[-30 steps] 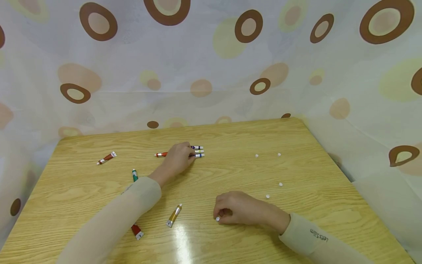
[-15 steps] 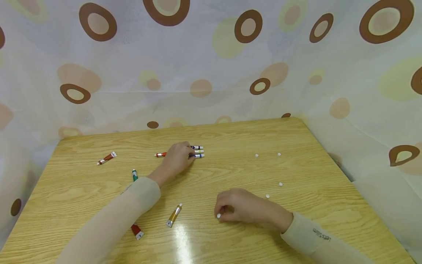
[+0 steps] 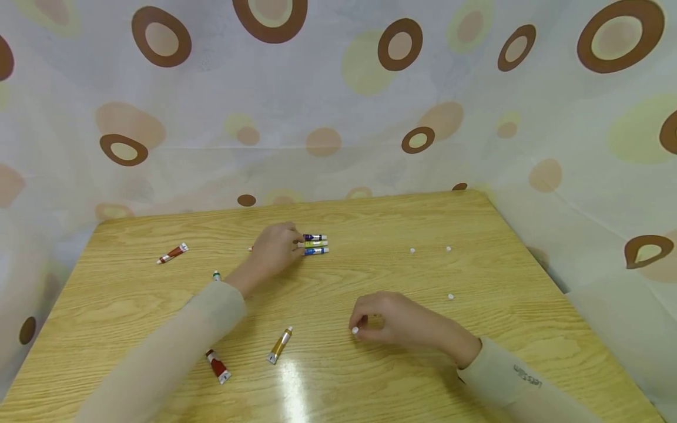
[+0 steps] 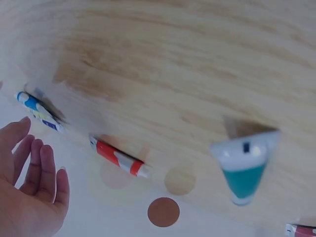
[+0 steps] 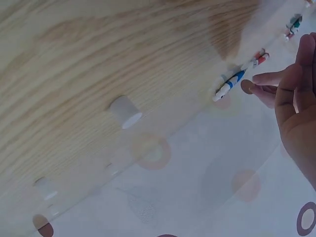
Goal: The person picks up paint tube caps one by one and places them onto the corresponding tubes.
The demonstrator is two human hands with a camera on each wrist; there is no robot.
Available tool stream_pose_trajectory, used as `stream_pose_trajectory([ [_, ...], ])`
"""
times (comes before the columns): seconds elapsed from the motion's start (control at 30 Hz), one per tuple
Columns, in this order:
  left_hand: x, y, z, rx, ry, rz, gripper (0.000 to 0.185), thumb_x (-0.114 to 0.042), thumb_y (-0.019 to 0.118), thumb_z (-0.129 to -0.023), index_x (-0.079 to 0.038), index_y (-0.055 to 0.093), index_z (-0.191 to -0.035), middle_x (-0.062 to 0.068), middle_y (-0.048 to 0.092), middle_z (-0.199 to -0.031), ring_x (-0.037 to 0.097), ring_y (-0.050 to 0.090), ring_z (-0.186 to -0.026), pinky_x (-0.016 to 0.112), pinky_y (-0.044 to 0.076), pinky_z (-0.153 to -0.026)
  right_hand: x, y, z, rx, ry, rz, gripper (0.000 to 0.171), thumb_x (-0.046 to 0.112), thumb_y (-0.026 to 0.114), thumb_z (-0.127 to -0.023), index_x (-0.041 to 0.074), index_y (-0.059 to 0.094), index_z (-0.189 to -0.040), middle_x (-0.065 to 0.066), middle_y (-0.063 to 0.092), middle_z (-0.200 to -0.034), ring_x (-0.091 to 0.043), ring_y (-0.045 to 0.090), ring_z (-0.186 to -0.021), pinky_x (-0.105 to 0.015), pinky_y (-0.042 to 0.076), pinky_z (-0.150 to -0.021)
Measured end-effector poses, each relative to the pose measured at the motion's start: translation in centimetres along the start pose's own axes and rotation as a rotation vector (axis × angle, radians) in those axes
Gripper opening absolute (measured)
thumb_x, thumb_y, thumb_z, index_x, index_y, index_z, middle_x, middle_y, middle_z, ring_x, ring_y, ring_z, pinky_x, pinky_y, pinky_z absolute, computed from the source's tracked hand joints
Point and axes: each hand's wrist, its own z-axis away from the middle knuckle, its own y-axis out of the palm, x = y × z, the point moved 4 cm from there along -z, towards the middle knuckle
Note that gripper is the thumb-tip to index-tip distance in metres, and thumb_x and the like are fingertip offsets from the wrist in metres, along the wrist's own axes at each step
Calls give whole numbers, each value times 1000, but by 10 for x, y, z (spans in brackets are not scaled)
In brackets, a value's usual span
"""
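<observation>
My left hand [image 3: 275, 249] is beside a row of small paint tubes. Its fingertips reach the left ends of the purple tube [image 3: 315, 237], yellow tube [image 3: 315, 244] and blue tube [image 3: 316, 251]. In the left wrist view its fingers look loosely bent, with nothing between them. An orange-red tube [image 4: 118, 158] lies just left of that row, mostly covered by the hand in the head view. Lower right, my right hand [image 3: 391, 317] pinches a small white cap [image 3: 355, 331] between thumb and finger, above the table; the right wrist view does not show this cap.
Other white caps lie on the right side of the table [image 3: 508, 329], one [image 3: 451, 296] near my right hand. A brown tube [image 3: 173, 253], green tube [image 3: 217, 275], dark red tube [image 3: 218, 366] and gold tube [image 3: 280, 345] lie to the left. A patterned curtain [image 3: 317, 88] surrounds the table.
My left hand has drawn back leftward, uncovering more of the three tubes and covering more of the orange-red one. The right hand has moved away from me and slightly right with the cap.
</observation>
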Motion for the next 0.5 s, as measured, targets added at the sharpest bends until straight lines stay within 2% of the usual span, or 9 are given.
stream_pose_trajectory([
  [0.2, 9, -12, 7, 4, -17, 14, 21, -16, 80, -89, -4, 80, -107, 9, 74, -103, 23, 72, -91, 40, 61, -85, -4, -5, 1, -28, 63, -52, 8, 8, 71, -96, 12, 76, -102, 4, 76, -98, 3, 64, -90, -23, 60, -82],
  [0.5, 31, -24, 17, 63, -66, -10, 23, -15, 78, -91, -5, 78, -113, 10, 73, -105, 27, 69, -93, 44, 59, -85, -5, -12, 0, -99, 69, -71, 12, 2, 70, -95, 10, 75, -102, -3, 77, -101, 0, 64, -90, -22, 59, -81],
])
